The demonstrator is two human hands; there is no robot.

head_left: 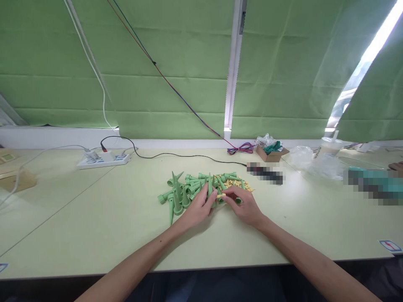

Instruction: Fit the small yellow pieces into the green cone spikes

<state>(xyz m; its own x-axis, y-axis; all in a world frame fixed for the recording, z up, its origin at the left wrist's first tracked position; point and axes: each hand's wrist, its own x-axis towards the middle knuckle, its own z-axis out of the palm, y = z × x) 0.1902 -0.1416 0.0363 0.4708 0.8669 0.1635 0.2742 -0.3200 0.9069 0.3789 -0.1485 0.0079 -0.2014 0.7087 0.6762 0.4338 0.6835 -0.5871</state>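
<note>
My left hand (pixel 200 205) is closed around a green plastic spike (pixel 210 184), its tip pointing up and away. From the right, my right hand (pixel 245 206) pinches a small yellow plastic piece (pixel 221 196) between thumb and fingertips, at the side of that spike. Whether the piece sits in the spike or only touches it, I cannot tell. Around and behind both hands lies a heap of green spikes (pixel 178 201) with round caps, some upright, others on their sides. Many small yellow pieces (pixel 247 185) are scattered behind my right hand.
A white power strip (pixel 103 159) lies at the back left, its black cable (pixel 176 155) running right to a blurred dark object (pixel 265 173). Further back are coiled wires (pixel 241 149), a small cardboard box (pixel 271 155), a plastic bag (pixel 329 165) and a cup (pixel 330 147).
</note>
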